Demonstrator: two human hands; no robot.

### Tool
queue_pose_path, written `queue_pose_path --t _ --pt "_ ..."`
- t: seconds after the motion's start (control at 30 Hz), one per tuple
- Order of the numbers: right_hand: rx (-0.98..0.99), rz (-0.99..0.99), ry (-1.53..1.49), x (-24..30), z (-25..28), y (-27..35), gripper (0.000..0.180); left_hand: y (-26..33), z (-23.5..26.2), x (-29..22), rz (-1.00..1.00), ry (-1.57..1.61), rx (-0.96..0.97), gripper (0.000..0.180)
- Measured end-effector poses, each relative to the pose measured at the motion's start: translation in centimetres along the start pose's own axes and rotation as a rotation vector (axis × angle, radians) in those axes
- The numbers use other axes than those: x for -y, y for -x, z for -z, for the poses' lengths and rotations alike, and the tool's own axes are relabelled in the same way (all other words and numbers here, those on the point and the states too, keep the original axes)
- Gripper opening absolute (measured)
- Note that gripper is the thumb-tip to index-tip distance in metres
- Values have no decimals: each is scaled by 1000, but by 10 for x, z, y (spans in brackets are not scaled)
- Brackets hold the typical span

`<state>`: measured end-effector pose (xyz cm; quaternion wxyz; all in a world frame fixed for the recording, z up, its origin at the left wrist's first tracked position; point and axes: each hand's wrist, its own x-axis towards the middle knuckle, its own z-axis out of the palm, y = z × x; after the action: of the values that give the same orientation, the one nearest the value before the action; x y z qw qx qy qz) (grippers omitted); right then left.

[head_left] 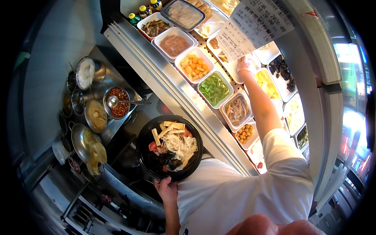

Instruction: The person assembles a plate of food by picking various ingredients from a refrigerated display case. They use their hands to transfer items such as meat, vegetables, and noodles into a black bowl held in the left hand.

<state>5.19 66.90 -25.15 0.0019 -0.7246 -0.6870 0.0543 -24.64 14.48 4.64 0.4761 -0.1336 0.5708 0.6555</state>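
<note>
My left hand (167, 189) grips the near rim of a round black bowl (199, 156), thumb up on the edge. In the bowl lie yellowish tofu-skin sticks (172, 125), pale shredded strips (176, 141), black fungus (166, 159) and some reddish pieces. My right arm stretches far over the food counter. In a thin clear glove, my right hand (246, 64) reaches down at a white tray (234, 71) near the back row. A hanging printed slip (250, 29) partly covers that spot, and the right fingers are hidden.
Trays of yellow chunks (194, 67), green strips (214, 90), brown strips (237, 110) and small round balls (245, 134) line the counter. A metal rail (172, 90) edges it. At left stand a bowl of peanuts (118, 98) with a ladle (113, 102) and several other metal bowls.
</note>
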Motion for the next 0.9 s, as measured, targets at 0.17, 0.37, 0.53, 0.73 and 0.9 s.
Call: queue_pose_path --t 0.17,0.37,0.53,0.73,0.9 --pt "355 -23 117 18 34 10 36 -2 2 -1 27 65 -9 59" --pt "344 -90 57 16 37 20 41 -4 14 -8 21 70 59 58" --pt "93 18 -17 4 4 14 63 -5 22 -9 22 111 24 56" --pt "397 30 -53 51 11 19 54 2 32 6 -2 102 -50 59" --pt "364 239 261 0 -44 -9 38 -2 35 0 27 113 -14 60"
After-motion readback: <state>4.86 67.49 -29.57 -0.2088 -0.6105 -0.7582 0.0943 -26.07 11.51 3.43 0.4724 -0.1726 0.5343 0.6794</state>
